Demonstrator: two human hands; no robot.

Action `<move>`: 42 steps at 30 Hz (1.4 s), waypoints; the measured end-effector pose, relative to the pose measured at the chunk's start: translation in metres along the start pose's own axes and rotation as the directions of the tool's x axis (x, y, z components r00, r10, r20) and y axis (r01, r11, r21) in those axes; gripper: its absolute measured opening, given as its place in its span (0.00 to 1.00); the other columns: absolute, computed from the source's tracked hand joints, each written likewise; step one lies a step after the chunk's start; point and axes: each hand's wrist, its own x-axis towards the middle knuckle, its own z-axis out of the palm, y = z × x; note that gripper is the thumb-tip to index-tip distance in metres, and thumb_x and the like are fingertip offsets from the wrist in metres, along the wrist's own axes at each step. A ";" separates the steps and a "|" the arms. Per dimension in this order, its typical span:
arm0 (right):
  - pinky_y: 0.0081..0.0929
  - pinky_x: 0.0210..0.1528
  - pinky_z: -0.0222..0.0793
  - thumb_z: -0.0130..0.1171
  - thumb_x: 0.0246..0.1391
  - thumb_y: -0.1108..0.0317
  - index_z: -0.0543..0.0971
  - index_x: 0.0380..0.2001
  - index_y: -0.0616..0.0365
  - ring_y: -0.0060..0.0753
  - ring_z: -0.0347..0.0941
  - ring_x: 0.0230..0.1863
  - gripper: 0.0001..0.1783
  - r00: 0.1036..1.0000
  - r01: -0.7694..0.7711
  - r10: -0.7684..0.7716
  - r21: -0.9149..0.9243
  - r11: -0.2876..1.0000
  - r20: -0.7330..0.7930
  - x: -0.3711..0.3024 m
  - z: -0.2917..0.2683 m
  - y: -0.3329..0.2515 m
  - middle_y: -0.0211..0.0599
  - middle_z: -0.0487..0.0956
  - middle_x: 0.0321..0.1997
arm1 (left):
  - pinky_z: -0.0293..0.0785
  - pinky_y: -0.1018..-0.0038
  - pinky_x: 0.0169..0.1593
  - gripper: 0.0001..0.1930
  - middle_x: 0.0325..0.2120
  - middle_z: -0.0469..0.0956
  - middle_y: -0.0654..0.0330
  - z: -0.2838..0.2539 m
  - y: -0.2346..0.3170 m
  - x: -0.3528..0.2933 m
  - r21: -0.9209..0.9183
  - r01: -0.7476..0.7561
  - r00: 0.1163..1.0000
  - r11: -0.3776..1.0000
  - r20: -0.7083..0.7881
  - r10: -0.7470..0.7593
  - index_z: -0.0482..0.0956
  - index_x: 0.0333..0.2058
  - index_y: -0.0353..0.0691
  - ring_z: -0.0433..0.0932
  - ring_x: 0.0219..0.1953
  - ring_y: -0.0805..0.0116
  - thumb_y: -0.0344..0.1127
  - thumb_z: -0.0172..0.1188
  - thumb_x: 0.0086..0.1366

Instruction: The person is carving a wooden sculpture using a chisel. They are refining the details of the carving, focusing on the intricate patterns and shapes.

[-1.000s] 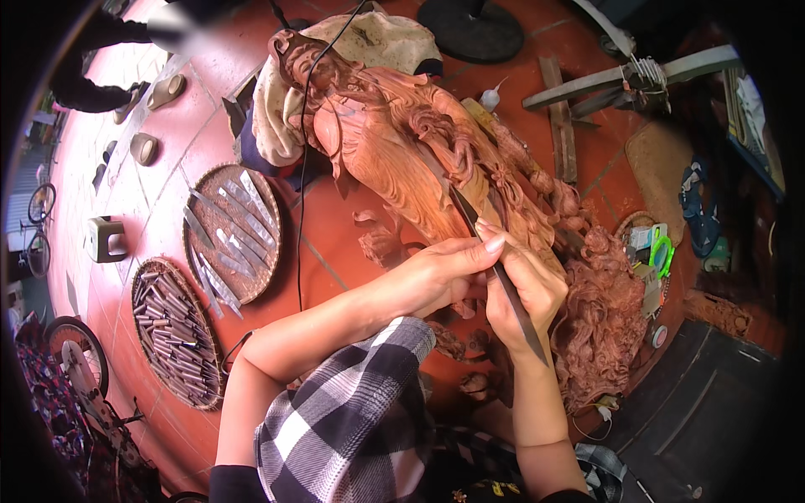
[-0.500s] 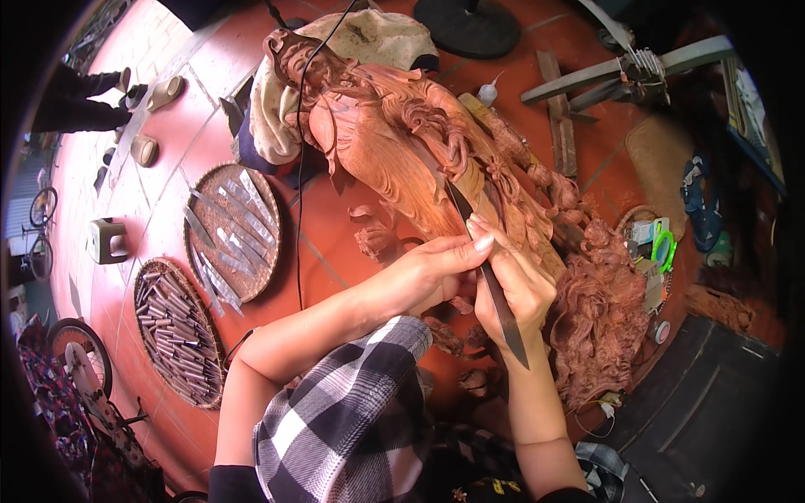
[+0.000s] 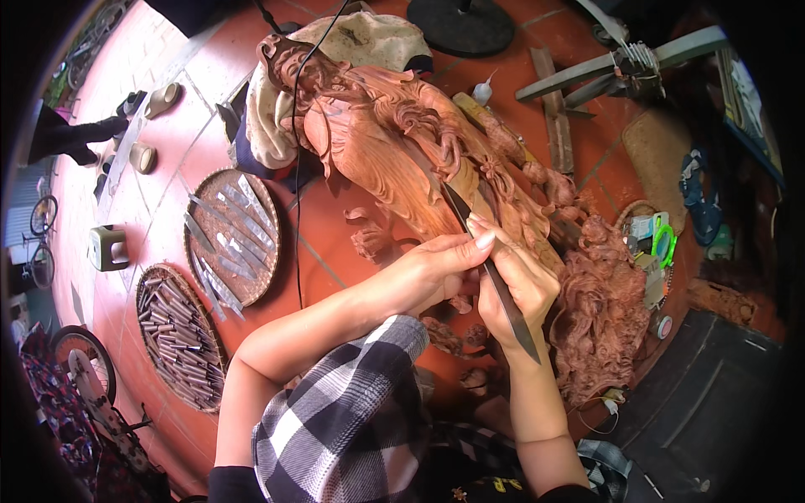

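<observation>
A large reddish-brown wood carving of a robed, bearded figure (image 3: pixel 369 159) lies on its back before me, its head at the upper left. A long, dark, flat carving blade (image 3: pixel 501 289), pointed at both ends, slants across my hands. My right hand (image 3: pixel 521 289) is closed around its middle, fingertips toward the front point. My left hand (image 3: pixel 444 261) is closed too, its thumb pressed on the blade beside the right fingertips. The front tip meets the robe's folds. My left hand's curled fingers are partly hidden.
To the left stand a round woven tray (image 3: pixel 272 281) of flat metal blades and an oval basket (image 3: pixel 220 381) of handled chisels. A black cable (image 3: pixel 295 184) crosses the carving. A cushion (image 3: pixel 369 38) props its head. A person's legs (image 3: pixel 71 138) show at far left.
The blade's rear end and my right hand have swung slightly right. The tip stays on the robe. At far left, the other person's legs have shifted, and the whole view has moved a little.
</observation>
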 end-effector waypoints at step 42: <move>0.26 0.36 0.73 0.63 0.58 0.52 0.74 0.45 0.59 0.33 0.75 0.35 0.22 0.970 -0.048 0.030 -0.068 0.997 -0.241 -0.007 -0.014 0.016 0.41 0.75 0.39 | 0.69 0.81 0.28 0.10 0.22 0.78 0.67 0.028 0.002 -0.007 0.569 -0.199 0.960 0.798 0.276 0.043 0.79 0.35 0.37 0.74 0.25 0.84 0.39 0.63 0.67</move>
